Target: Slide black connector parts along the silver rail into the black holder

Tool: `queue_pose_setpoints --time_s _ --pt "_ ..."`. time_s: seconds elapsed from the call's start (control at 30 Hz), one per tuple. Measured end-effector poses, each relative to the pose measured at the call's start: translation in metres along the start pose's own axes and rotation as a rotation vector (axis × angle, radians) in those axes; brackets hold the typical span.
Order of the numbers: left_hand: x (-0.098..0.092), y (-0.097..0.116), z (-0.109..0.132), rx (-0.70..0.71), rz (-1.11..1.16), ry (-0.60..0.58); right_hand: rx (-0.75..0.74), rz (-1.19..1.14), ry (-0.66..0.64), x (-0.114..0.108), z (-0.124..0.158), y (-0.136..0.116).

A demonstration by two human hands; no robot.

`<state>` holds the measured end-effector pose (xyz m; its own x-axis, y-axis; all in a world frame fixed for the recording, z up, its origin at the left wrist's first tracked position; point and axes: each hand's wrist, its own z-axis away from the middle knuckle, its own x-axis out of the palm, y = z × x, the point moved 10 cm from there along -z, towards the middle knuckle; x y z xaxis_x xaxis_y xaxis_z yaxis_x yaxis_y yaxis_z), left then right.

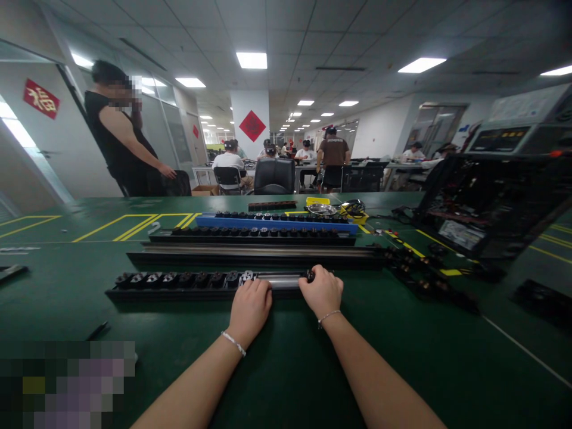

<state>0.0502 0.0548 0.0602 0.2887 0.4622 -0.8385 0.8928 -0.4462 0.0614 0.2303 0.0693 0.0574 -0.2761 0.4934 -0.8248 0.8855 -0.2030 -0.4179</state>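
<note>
A long black rail (170,294) lies crosswise on the green table in front of me. Along its left part sits a row of socket modules (201,278), black with a few pale ones; bare silver metal shows in the channel between my hands. My left hand (251,304) is closed over the rail, its fingers beside a pale module (247,276). My right hand (322,292) pinches a small black socket module (310,276) at the rail's right end. That piece is mostly covered by my fingers.
Behind lie an empty-channelled rail (223,256), a filled black rail (205,236) and a blue rail (277,224). Loose black modules (420,271) are heaped at right, near a large black bin (491,196). A person (120,131) stands beyond the table at left.
</note>
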Motion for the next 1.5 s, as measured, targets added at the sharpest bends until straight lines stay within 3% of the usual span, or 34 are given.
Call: queue_pose_setpoints --time_s 1.5 --pt "0.003 -0.003 0.0 -0.015 0.008 -0.026 0.124 0.035 -0.067 -0.009 -0.015 0.037"
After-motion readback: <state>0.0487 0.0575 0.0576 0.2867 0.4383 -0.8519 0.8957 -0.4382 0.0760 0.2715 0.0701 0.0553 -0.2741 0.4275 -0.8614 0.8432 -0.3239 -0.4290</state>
